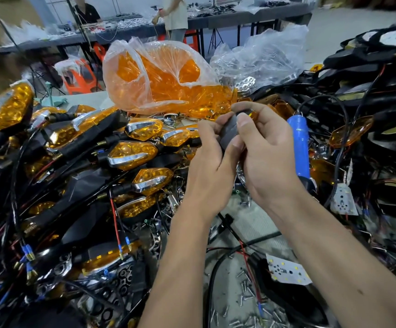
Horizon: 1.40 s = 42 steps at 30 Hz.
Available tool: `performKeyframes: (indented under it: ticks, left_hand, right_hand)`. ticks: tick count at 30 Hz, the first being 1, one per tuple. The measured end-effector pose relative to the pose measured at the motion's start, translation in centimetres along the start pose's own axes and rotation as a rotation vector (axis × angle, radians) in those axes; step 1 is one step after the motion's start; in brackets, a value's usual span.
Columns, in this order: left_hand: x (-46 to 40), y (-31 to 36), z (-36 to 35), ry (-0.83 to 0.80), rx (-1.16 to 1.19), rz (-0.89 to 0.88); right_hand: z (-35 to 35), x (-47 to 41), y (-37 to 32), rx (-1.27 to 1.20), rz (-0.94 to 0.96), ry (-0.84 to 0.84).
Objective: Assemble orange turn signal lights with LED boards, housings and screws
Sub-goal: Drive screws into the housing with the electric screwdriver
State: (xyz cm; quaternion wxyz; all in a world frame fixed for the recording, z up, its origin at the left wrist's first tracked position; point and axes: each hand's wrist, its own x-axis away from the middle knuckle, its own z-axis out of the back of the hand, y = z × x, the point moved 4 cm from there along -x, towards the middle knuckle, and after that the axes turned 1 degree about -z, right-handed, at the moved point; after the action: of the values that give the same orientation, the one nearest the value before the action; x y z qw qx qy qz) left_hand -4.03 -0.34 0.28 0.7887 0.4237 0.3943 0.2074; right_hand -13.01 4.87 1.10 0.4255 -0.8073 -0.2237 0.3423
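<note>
Both hands meet at the middle of the view around one black turn signal housing [230, 131] with an orange lens edge showing at its top. My left hand [210, 162] grips it from the left and below. My right hand [266, 150] clasps it from the right, thumb pressed on the housing's back. Black and red wires [239, 245] trail from below the hands to the table. A white LED board [287, 271] lies at the lower right, with loose screws [245, 290] scattered beside it.
A heap of finished orange turn signals [130, 152] with wires fills the left. A clear bag of orange lenses [161, 79] stands behind the hands. A blue electric screwdriver [301, 147] rests to the right, beside stacked black housings [381, 79]. Two people stand at far tables.
</note>
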Motion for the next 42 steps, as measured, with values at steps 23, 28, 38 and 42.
performKeyframes:
  ticks: [23,28,38,42]
  left_hand:
    - [0.1,0.3,-2.2,-0.283,0.002,0.077]
    - [0.2,-0.5,-1.8,-0.370,0.289,0.274]
    - [0.5,-1.3,-2.2,-0.447,0.537,0.499]
    - [0.8,-1.0,-2.7,-0.513,0.495,0.543]
  right_hand:
    - [4.9,-1.5,-1.7,-0.406,-0.267,0.363]
    - [3.9,-1.8,-1.7,-0.382,-0.350,0.155]
    - [3.0,-1.6,-1.8,-0.408,-0.282,0.135]
    - [3.6,-1.3,-1.7,-0.384,-0.263,0.268]
